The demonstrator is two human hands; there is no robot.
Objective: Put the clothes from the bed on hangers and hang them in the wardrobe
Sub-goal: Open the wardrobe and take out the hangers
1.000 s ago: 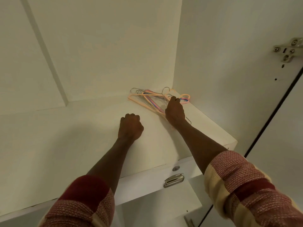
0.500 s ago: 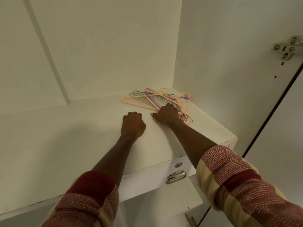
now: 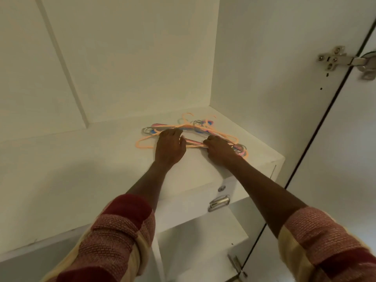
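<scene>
From my feed, both arms reach up onto a white wardrobe shelf [image 3: 81, 169], and the pile of hangers [image 3: 195, 132] lies toward the shelf's back right corner, at about twelve o'clock from the hands and one o'clock in the view. The pile is a tangle of orange, pink, blue and grey wire-thin hangers, lying flat, hooks pointing several ways. The left hand [image 3: 169, 148] rests on the left part of the pile, fingers bent down over an orange hanger; I think it is gripping the bar, but the fingertips are hidden behind the knuckles and I cannot tell for sure. The right hand [image 3: 218, 151] sits at three o'clock from the left one, fingers curled round a bundle of the lower bars, pinching them against the shelf surface. The two hands are near each other, not touching. Both forearms are bare, with red and cream patterned sleeves [image 3: 114, 237] pushed up near the elbows. Below the shelf's front edge, at six o'clock from the right hand, a metal fitting [image 3: 219, 203] shows; a door hinge [image 3: 343, 61] sits at two o'clock in the frame.
</scene>
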